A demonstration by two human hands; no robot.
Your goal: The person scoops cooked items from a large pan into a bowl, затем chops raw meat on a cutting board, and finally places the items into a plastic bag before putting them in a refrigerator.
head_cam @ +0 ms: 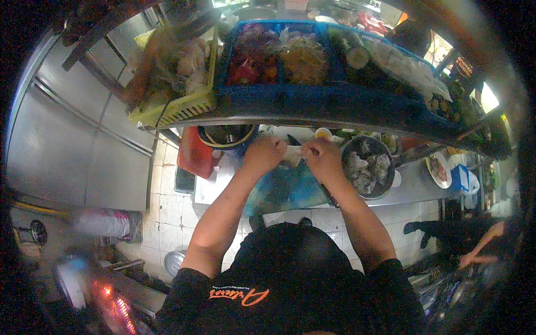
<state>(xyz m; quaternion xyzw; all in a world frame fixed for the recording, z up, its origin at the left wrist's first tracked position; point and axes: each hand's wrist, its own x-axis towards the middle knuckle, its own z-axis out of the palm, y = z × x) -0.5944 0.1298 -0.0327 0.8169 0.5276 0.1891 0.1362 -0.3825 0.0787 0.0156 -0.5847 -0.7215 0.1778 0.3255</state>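
My left hand (264,154) and my right hand (321,155) are close together over the worktop, each pinching one side of a pale, soft-looking piece (292,155). Whether it is food or a plastic bag is hard to tell. Below it lies a blue-green cutting board (278,194). A dark pointed blade (293,140), probably a knife's, shows just beyond the piece. Behind my right hand stands a small cup (323,133) with yellow contents. To the right of that hand, a round dark pan (368,193) holds several greyish-white lumps.
A shelf edge (301,124) crosses above the hands, bearing blue crates (255,95) and a yellow-green basket (188,109) of bagged produce. Left on the worktop are a red container (193,157) and a round pot (226,144). Glowing heat (123,310) shows lower left. A person's arm (481,247) is at right.
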